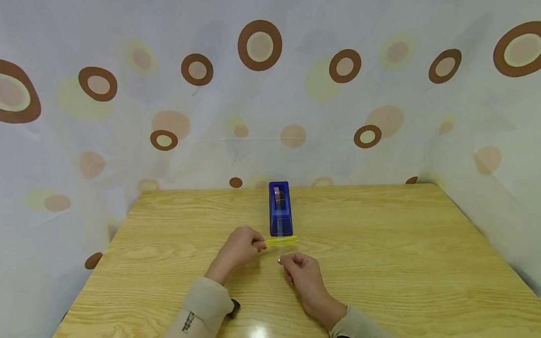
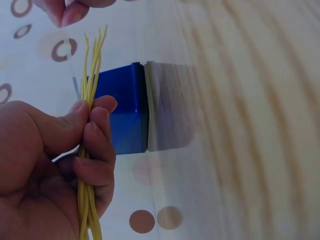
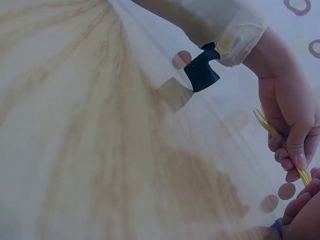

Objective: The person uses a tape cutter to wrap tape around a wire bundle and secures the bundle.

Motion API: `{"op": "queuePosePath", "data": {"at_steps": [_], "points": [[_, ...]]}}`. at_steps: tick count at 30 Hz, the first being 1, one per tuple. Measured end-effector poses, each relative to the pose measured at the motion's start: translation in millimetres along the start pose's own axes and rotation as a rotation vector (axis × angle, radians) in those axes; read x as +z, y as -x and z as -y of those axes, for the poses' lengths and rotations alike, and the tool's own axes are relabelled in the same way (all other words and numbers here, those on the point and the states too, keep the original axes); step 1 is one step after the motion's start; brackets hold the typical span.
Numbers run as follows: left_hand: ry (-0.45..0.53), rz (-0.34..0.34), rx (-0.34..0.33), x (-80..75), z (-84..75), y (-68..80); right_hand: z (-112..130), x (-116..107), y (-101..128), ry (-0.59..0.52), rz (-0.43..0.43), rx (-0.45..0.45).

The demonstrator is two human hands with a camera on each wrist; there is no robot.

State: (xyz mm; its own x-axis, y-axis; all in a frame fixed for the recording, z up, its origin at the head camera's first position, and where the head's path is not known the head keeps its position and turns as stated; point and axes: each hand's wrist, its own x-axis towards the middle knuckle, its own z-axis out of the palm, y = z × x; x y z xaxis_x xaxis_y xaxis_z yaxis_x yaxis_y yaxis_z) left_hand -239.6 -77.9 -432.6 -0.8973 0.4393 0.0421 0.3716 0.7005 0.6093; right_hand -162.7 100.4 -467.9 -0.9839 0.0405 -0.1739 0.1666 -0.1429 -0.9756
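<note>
Yellow strands (image 1: 281, 242) bundled just in front of the blue tape dispenser (image 1: 280, 208), toward the table's (image 1: 389, 244) far edge.
Your left hand (image 1: 240, 248) clamps the bundle; your right hand (image 1: 302, 270) pinches a clear tape strip (image 1: 280, 248), fingers curled.

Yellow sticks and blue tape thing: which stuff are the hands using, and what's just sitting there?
Being used:
yellow sticks, gripped by left hand
blue tape dispenser
clear tape, pinched by right hand

Just there:
wooden table
spotted curtain
</note>
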Motion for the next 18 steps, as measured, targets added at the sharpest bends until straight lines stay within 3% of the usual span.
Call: {"op": "queuePosePath", "data": {"at_steps": [13, 18], "points": [[0.005, 0.019, 0.014, 3.8, -12.6, 0.1, 2, 1, 0, 0.020, -0.002, -0.011], [-0.001, 0.029, 0.053, 7.7, -15.4, 1.8, 2, 1, 1, 0.014, -0.001, -0.006]]}}
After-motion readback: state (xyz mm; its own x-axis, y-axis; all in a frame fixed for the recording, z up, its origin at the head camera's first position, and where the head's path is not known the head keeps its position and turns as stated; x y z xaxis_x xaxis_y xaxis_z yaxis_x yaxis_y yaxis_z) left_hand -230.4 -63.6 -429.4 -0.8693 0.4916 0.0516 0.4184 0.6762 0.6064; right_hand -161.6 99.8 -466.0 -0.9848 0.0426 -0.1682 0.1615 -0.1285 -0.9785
